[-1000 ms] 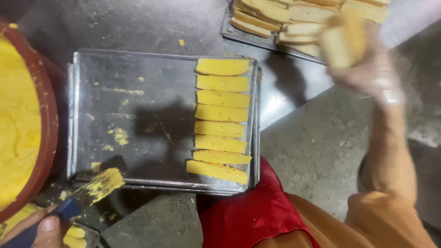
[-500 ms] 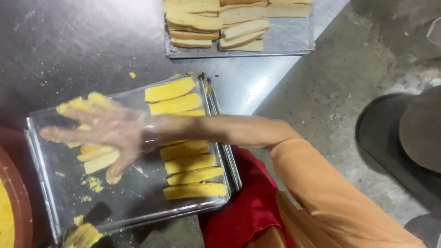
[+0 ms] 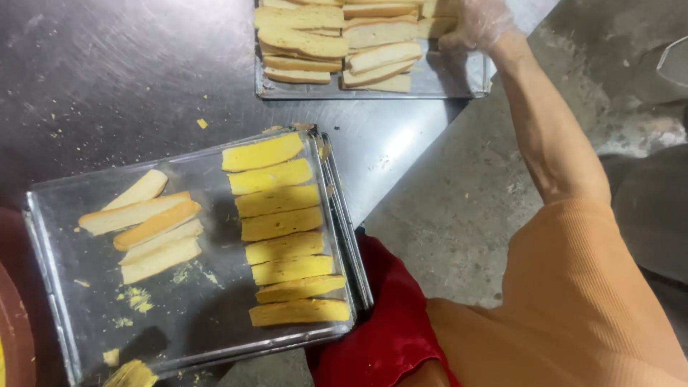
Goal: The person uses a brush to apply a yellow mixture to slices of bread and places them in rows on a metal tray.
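Right hand, gloved, reaches the far tray at the surface's far edge, fingers curled on plain bread slices; grip unclear. Left hand out of view. Coated slices fill the near tray; lifting comes next.

Between the near tray and the far tray a band of bare desk runs left to right, open for a hand, with only crumbs on it. The near tray's middle strip is free between the plain slices at left and the column of yellow slices at right. The far tray is packed with slices, and the right hand with its forearm blocks its right edge.
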